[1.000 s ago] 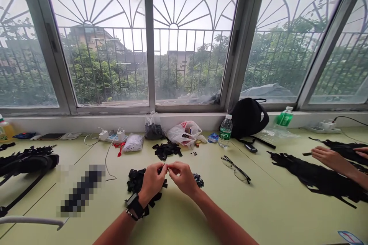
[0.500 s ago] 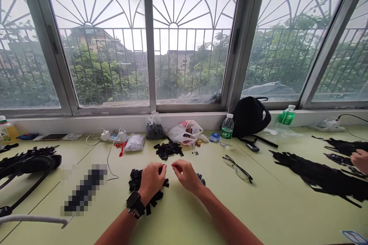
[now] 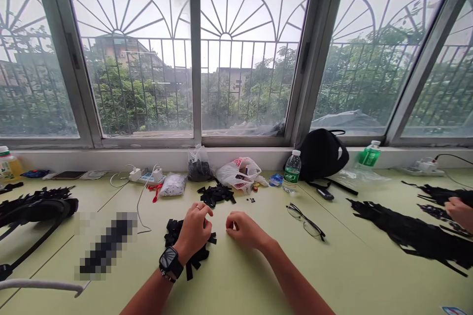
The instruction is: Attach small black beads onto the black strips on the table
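Note:
My left hand [image 3: 194, 229] is over a pile of short black strips [image 3: 172, 232]. Its fingers are curled, with the index fingertip lifted a little from the thumb; what lies in them, if anything, is hidden. A watch [image 3: 170, 263] sits on that wrist. Across a small gap, my right hand [image 3: 244, 229] hovers low above the pale green table [image 3: 236, 285], fingertips bent toward the thumb in a pinch. Anything in that pinch is too small or covered. Beyond both hands lies a second heap of black strips [image 3: 217, 194], with several tiny dark pieces [image 3: 251, 200] beside it.
Eyeglasses [image 3: 306, 221] lie to the right, behind them a water bottle [image 3: 291, 171] and a black bag [image 3: 320, 155]. A white plastic bag [image 3: 238, 174] stands at the back. Another person's hand [image 3: 460, 212] works by long black strips [image 3: 410, 229]. A cable [image 3: 142, 206] runs at left.
My hands have moved slightly apart. The left index finger has lifted from its pinch, and the left wrist has turned so the watch face shows. The right hand has shifted slightly right and lower.

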Action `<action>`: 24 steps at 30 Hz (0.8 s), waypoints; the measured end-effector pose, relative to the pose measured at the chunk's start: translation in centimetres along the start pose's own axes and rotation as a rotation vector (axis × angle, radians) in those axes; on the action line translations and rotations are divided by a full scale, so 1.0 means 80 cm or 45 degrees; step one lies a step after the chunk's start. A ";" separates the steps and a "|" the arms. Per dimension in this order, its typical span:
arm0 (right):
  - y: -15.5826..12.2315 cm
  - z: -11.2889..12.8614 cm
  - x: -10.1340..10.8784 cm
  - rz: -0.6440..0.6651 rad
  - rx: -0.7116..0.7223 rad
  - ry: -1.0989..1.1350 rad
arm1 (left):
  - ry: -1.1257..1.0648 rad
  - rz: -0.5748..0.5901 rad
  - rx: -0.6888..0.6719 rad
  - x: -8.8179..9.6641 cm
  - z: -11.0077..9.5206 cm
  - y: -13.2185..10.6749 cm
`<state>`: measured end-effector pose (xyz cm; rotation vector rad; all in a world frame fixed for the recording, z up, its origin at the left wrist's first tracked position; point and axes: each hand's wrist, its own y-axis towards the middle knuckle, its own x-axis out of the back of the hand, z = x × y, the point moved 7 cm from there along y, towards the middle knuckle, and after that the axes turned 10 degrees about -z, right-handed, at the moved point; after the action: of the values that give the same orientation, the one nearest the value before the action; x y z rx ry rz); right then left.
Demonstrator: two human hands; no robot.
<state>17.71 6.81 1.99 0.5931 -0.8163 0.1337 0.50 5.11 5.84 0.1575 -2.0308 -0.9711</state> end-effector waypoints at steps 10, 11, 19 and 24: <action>-0.006 0.019 -0.020 -0.031 0.090 -0.560 | -0.168 0.266 -0.121 -0.030 -0.010 -0.020; -0.006 0.023 -0.026 -0.024 0.108 -0.629 | -0.158 0.266 -0.125 -0.031 -0.009 -0.020; -0.001 0.021 -0.031 -0.054 0.109 -0.891 | -0.067 0.174 -0.128 -0.036 0.012 -0.024; -0.005 0.000 -0.021 -0.119 -0.007 -0.915 | 0.014 0.224 -0.047 -0.045 0.024 -0.028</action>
<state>16.72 6.66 0.61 0.6800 -1.4789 -0.1813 0.83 6.25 1.35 -0.0353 -1.9785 -0.8938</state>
